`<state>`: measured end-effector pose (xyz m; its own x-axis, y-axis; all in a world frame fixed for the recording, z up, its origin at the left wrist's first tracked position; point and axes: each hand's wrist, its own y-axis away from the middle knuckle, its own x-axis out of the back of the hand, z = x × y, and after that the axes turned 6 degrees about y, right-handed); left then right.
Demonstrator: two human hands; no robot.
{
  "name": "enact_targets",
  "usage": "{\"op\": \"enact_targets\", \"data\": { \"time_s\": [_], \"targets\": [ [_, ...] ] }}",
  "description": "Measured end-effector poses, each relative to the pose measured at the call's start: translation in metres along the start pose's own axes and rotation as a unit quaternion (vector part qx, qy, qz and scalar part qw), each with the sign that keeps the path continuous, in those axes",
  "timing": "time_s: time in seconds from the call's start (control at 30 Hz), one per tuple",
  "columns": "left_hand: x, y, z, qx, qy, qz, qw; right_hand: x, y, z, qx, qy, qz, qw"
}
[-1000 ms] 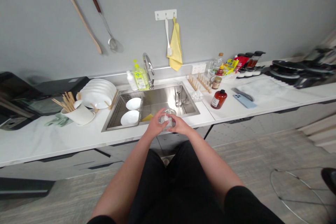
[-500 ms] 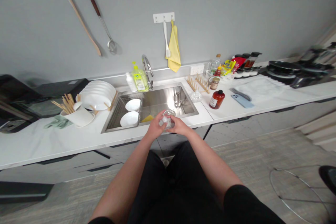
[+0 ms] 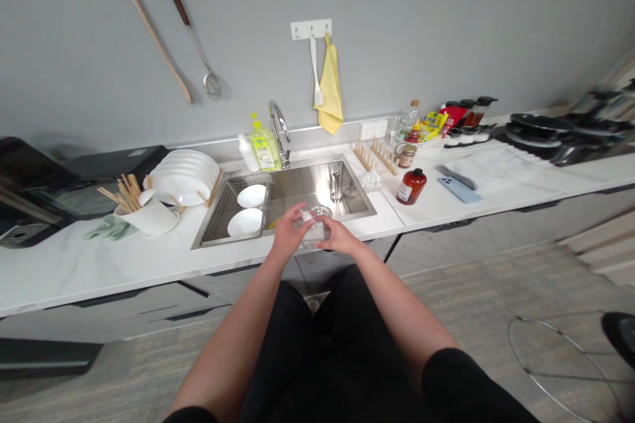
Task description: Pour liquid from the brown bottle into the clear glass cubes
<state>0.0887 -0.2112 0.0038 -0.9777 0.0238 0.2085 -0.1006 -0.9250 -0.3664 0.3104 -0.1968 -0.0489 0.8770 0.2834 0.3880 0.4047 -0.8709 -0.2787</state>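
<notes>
Both my hands meet over the front edge of the steel sink. My right hand is closed around a small clear glass. My left hand is curled against the glass's left side, its fingers at the rim pinching something small and pale that I cannot make out. Two white bowls lie in the wire rack on the sink's left half, with a yellow sponge beside them. The faucet stands at the back of the sink.
Stacked white plates and a white cup of chopsticks sit left of the sink. A brown bottle, a phone and a wooden rack are on the right counter. Dish soap stands by the faucet.
My left hand has shifted a little left and its fingers have lifted to the glass's rim. The right hand keeps its hold on the glass. The view has barely moved.
</notes>
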Motion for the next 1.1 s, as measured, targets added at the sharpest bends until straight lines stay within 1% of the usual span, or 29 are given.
{"op": "enact_targets", "data": {
  "time_s": [0.1, 0.3, 0.4, 0.57, 0.9, 1.1],
  "targets": [
    [0.005, -0.007, 0.008, 0.014, 0.022, 0.006, 1.000, -0.001, 0.000, 0.002, 0.007, -0.005, -0.005, 1.000],
    [0.014, -0.011, 0.020, 0.002, 0.027, 0.009, 1.000, 0.000, 0.000, 0.004, 0.011, 0.007, -0.006, 1.000],
    [0.014, -0.010, 0.019, 0.003, 0.033, 0.011, 0.999, 0.000, 0.000, 0.004, 0.015, 0.007, -0.007, 1.000],
    [0.012, -0.010, 0.016, 0.017, 0.078, 0.025, 0.996, 0.000, 0.000, 0.005, 0.013, 0.009, -0.006, 1.000],
    [0.012, -0.006, 0.019, 0.030, 0.086, 0.032, 0.995, 0.000, 0.000, 0.004, 0.013, 0.014, -0.005, 1.000],
    [0.010, -0.004, 0.016, 0.039, 0.121, 0.042, 0.991, -0.001, 0.000, 0.004, 0.014, 0.008, -0.014, 1.000]
  ]
}}
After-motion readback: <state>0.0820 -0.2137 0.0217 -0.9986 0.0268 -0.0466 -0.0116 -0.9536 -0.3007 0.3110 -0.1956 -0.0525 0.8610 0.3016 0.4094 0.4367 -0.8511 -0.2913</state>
